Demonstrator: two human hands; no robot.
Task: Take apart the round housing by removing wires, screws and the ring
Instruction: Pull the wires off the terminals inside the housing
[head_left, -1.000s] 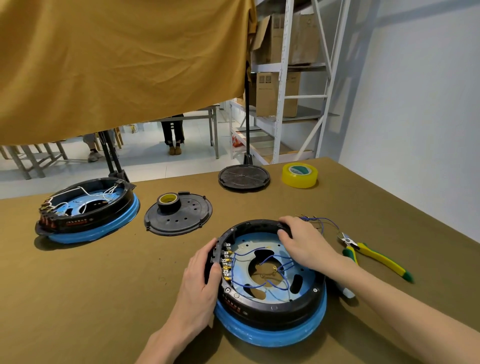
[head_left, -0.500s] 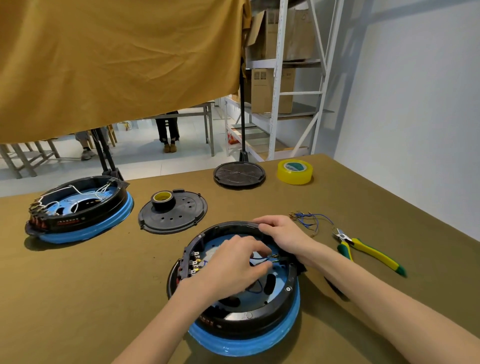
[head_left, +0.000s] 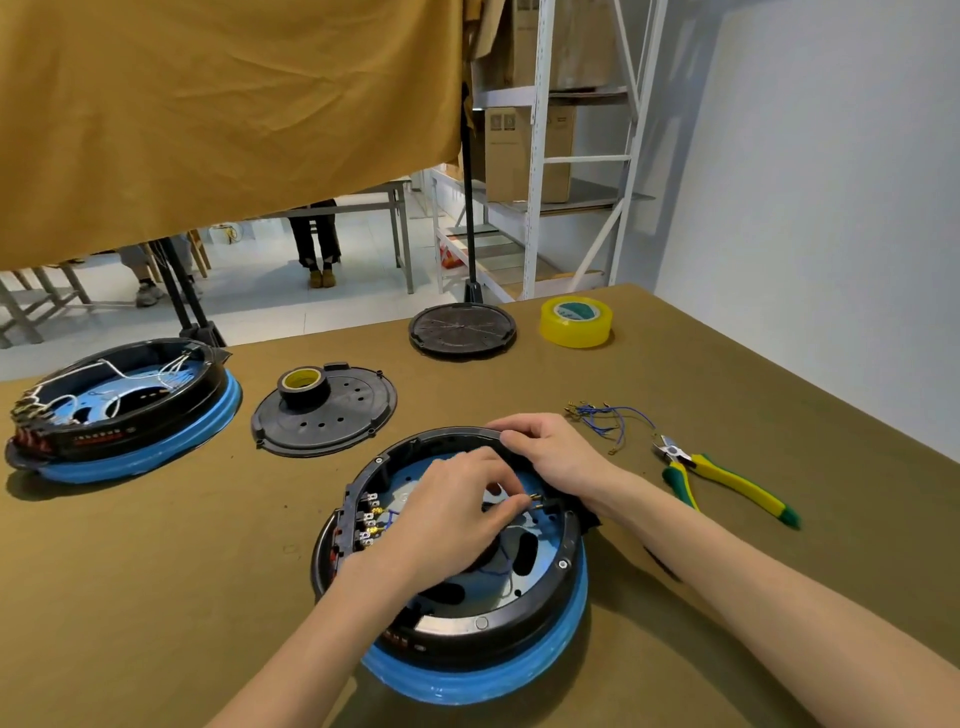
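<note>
A round black housing (head_left: 524, 618) with a blue base ring (head_left: 498, 680) lies on the table in front of me. Inside it are a blue plate, thin blue wires and a row of brass terminals (head_left: 371, 519) at its left wall. My left hand (head_left: 452, 514) reaches over the inside and pinches a small brass wire connector (head_left: 535, 501) near the right wall. My right hand (head_left: 556, 454) grips the housing's far right rim. A bundle of loose blue wires (head_left: 605, 421) lies on the table to the right.
Yellow-green cutters (head_left: 722, 480) lie right of the housing. A second housing (head_left: 124, 410) with white wires sits far left. A black cover (head_left: 324, 415) carries a black tape roll (head_left: 303, 385). Another black disc (head_left: 462, 328) and yellow tape (head_left: 575, 321) sit at the back.
My left hand left the housing's left rim and reached inside to pinch a connector. The housing was turned, and my right hand kept hold of its rim.
</note>
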